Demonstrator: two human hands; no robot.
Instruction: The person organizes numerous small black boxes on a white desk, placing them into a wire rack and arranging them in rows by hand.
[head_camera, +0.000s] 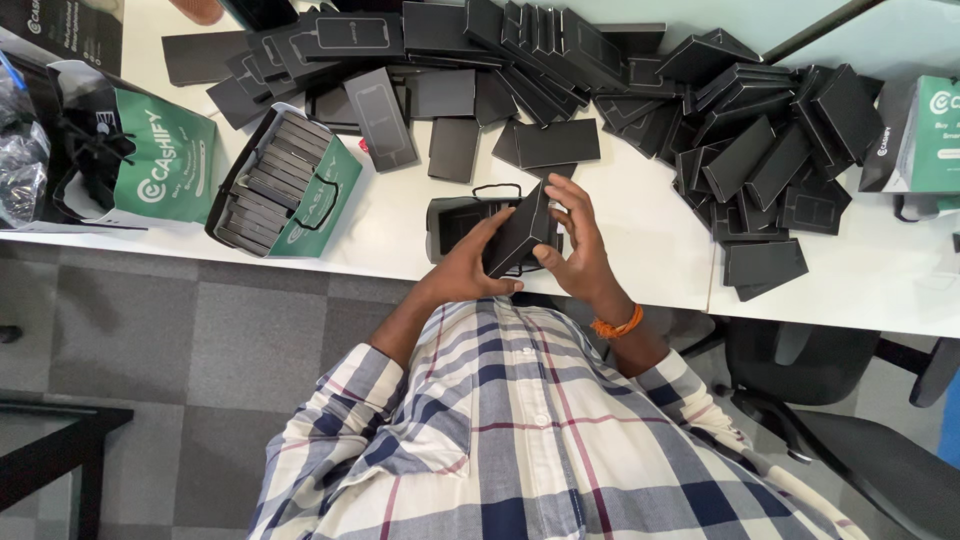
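We observe both hands holding one flat black box (517, 238) tilted on edge above the white table (640, 240). The left hand (468, 262) grips its lower end; the right hand (580, 245) steadies the opposite side, fingers spread. An orange band (617, 327) circles the right wrist. Directly beneath lies a black bag (450, 222) with handles. A green paper bag (285, 185) packed with black boxes rests to the left, and loose boxes (760, 150) are heaped across the far side.

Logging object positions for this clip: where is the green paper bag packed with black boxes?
In the head view, the green bag lies on its side on the white table, left of the left hand, beside another green bag.
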